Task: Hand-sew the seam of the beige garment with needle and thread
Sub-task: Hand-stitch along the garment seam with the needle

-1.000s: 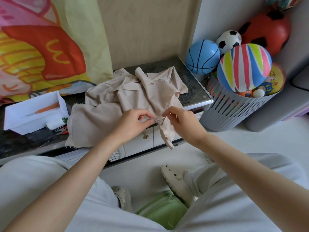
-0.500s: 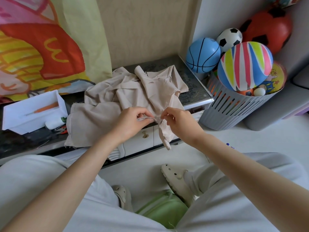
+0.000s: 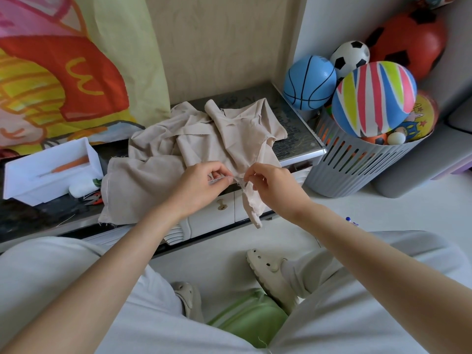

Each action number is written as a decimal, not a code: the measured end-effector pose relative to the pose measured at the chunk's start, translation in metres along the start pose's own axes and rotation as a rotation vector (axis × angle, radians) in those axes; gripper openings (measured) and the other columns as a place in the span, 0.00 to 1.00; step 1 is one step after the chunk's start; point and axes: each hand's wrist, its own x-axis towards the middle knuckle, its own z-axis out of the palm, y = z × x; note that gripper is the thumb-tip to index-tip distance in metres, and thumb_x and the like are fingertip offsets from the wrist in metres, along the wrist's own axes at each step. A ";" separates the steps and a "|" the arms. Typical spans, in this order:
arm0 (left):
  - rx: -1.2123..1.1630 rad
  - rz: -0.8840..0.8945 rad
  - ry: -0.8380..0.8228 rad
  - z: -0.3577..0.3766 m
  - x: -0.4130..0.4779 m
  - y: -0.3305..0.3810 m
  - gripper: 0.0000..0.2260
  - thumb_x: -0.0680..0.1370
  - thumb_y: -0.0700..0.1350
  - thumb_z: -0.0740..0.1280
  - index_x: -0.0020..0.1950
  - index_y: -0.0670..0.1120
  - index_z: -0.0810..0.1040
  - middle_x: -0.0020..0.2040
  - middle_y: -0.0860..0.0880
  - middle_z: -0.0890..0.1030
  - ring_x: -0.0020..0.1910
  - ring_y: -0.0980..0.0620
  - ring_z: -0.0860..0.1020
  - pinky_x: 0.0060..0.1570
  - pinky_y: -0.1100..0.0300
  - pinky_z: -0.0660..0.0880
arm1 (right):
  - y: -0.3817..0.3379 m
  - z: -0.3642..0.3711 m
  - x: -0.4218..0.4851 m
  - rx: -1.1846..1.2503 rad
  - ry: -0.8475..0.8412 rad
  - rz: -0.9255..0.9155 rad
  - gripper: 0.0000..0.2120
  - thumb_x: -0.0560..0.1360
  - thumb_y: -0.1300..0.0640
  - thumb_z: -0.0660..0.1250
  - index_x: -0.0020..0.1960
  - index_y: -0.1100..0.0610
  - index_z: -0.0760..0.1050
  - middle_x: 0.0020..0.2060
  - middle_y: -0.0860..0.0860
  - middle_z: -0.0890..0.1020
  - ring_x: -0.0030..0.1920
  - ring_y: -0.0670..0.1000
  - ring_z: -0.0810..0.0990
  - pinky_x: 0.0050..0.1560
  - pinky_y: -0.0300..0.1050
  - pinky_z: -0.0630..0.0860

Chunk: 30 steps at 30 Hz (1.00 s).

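A crumpled beige garment (image 3: 178, 159) lies on the dark low cabinet top (image 3: 293, 129), one narrow end hanging over the front edge. My left hand (image 3: 201, 186) pinches the garment's seam edge between thumb and fingers. Just to its right, my right hand (image 3: 270, 186) pinches the same edge, and a thin needle (image 3: 244, 178) seems to sit at its fingertips, too small to be sure. The thread is barely visible between the two hands.
A white open box (image 3: 51, 172) with an orange-handled tool stands at the left on the cabinet. A grey slatted basket (image 3: 357, 169) full of balls stands on the floor at the right. My knees and beige clogs are below, over a green stool (image 3: 250, 320).
Both hands stay pinched on the seam with only small finger shifts; the view has drifted slightly. The garment has not moved.
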 end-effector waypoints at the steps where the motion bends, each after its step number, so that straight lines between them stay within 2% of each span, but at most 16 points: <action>1: 0.007 -0.003 0.002 0.000 0.000 0.001 0.10 0.75 0.42 0.69 0.38 0.57 0.77 0.34 0.57 0.77 0.36 0.56 0.73 0.43 0.58 0.71 | 0.000 0.000 0.000 0.003 0.005 -0.004 0.10 0.79 0.64 0.58 0.50 0.60 0.78 0.37 0.46 0.76 0.41 0.52 0.80 0.43 0.46 0.74; 7: 0.046 0.003 -0.002 -0.001 -0.001 0.006 0.06 0.76 0.42 0.68 0.41 0.52 0.79 0.33 0.61 0.76 0.35 0.63 0.73 0.41 0.65 0.68 | -0.001 -0.001 0.001 -0.009 0.002 -0.028 0.10 0.79 0.65 0.58 0.49 0.60 0.78 0.37 0.45 0.76 0.43 0.52 0.79 0.44 0.48 0.74; 13: 0.079 0.034 -0.037 -0.003 0.000 0.008 0.05 0.77 0.41 0.68 0.42 0.50 0.79 0.38 0.59 0.77 0.42 0.56 0.75 0.45 0.64 0.69 | -0.001 -0.002 0.002 -0.030 -0.028 -0.036 0.11 0.78 0.66 0.57 0.48 0.60 0.78 0.38 0.46 0.76 0.44 0.52 0.78 0.45 0.49 0.74; 18: 0.106 0.073 -0.070 -0.003 0.002 0.005 0.05 0.76 0.41 0.69 0.42 0.51 0.78 0.41 0.57 0.77 0.45 0.55 0.76 0.48 0.62 0.69 | -0.001 -0.001 0.004 -0.023 -0.062 -0.052 0.12 0.78 0.65 0.57 0.47 0.57 0.78 0.38 0.46 0.77 0.43 0.50 0.77 0.45 0.51 0.75; 24: 0.084 0.089 -0.055 -0.006 0.000 0.005 0.06 0.73 0.42 0.72 0.40 0.53 0.78 0.40 0.54 0.76 0.42 0.57 0.74 0.45 0.64 0.69 | 0.005 -0.004 0.005 -0.016 -0.094 -0.089 0.12 0.77 0.68 0.57 0.47 0.60 0.79 0.38 0.47 0.76 0.43 0.48 0.74 0.46 0.40 0.70; 27: 0.113 0.106 -0.079 -0.008 -0.002 0.001 0.09 0.71 0.41 0.74 0.40 0.54 0.77 0.39 0.54 0.75 0.39 0.58 0.73 0.45 0.63 0.69 | 0.009 -0.003 0.002 -0.050 -0.131 -0.087 0.13 0.78 0.67 0.57 0.48 0.59 0.79 0.39 0.47 0.77 0.45 0.48 0.73 0.47 0.39 0.70; 30: 0.176 0.105 -0.104 -0.006 -0.004 -0.003 0.04 0.71 0.41 0.74 0.41 0.48 0.81 0.38 0.55 0.74 0.39 0.59 0.73 0.43 0.65 0.68 | 0.010 0.000 0.000 -0.061 -0.157 -0.088 0.13 0.79 0.66 0.56 0.49 0.58 0.79 0.41 0.49 0.78 0.46 0.49 0.73 0.47 0.40 0.70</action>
